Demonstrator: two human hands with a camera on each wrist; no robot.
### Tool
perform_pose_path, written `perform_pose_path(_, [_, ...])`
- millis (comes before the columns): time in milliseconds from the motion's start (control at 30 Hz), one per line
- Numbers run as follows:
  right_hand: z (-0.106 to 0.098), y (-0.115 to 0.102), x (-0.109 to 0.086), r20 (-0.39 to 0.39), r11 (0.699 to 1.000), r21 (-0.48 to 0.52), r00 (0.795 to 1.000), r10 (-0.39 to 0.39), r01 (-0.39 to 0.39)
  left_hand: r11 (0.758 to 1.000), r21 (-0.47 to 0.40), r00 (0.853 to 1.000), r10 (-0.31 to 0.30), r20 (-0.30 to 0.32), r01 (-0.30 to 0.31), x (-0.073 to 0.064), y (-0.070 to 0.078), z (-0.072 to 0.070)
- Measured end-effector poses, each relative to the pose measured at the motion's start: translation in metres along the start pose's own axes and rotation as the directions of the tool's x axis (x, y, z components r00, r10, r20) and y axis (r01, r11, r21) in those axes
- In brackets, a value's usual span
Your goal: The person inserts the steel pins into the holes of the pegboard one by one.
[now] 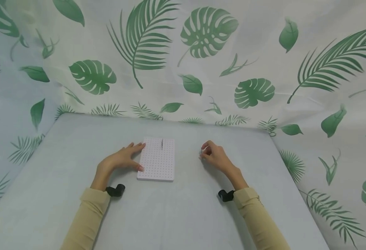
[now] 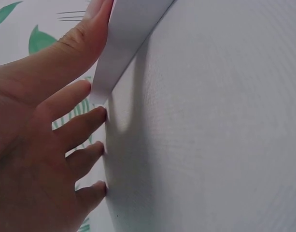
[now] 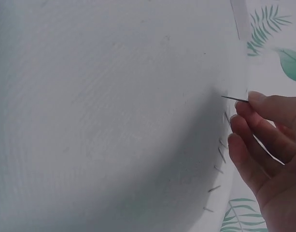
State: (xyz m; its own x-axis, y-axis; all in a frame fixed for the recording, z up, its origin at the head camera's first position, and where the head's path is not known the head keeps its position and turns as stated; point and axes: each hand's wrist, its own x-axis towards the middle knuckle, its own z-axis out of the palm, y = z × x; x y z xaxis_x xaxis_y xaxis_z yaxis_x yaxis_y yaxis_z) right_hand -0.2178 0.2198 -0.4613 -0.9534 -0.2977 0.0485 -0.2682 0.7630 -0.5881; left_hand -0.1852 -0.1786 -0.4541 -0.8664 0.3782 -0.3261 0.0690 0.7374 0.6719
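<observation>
A white pegboard [image 1: 156, 163] with rows of small holes lies flat on the table, and a thin dark pin [image 1: 162, 144] shows near its top. At its left edge is my left hand [image 1: 123, 158], fingers spread, with the thumb and index fingertips touching the board. In the left wrist view the thumb [image 2: 82, 41] rests against the board's side [image 2: 126, 43]. To the right of the board, my right hand [image 1: 217, 158] is held over the table. Its thumb and index finger pinch a thin dark pin [image 3: 233, 98], its tip pointing away from the fingers.
Several loose thin pins [image 3: 221, 155] lie scattered on the table beneath the right hand. The pale table [image 1: 170, 215] meets a leaf-printed curtain [image 1: 158, 93] at the back and sides. A small black camera [image 1: 116, 190] sits at the left wrist, another [image 1: 225, 196] at the right.
</observation>
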Motion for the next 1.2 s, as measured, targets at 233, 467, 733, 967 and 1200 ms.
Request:
perform_pose_path(233, [0.001, -0.002, 0.002, -0.018, 0.999, 0.041, 1.000, -0.019, 0.020, 1.000, -0.005, 1.000, 0.019, -0.009, -0.019, 0.000, 0.001, 0.000])
perform_pose_path(467, [0.002, -0.008, 0.004, -0.002, 0.996, 0.093, 1.000, -0.003, 0.003, 1.000, -0.003, 1.000, 0.015, -0.011, -0.015, 0.000, 0.000, 0.001])
perform_pose_path(733, [0.007, -0.019, 0.009, 0.020, 0.981, 0.194, 1.000, 0.005, -0.009, 1.000, -0.003, 1.000, 0.013, -0.014, -0.013, -0.002, 0.001, 0.000])
perform_pose_path(967, [0.013, -0.029, 0.013, 0.029, 0.972, 0.233, 0.999, -0.013, 0.006, 1.000, -0.005, 1.000, 0.014, -0.012, -0.014, -0.002, 0.002, 0.002])
perform_pose_path(1200, [0.018, -0.037, 0.019, 0.035, 0.969, 0.247, 0.999, -0.018, 0.009, 0.999, 0.025, 1.000, 0.029, -0.010, -0.029, 0.000, 0.001, 0.002])
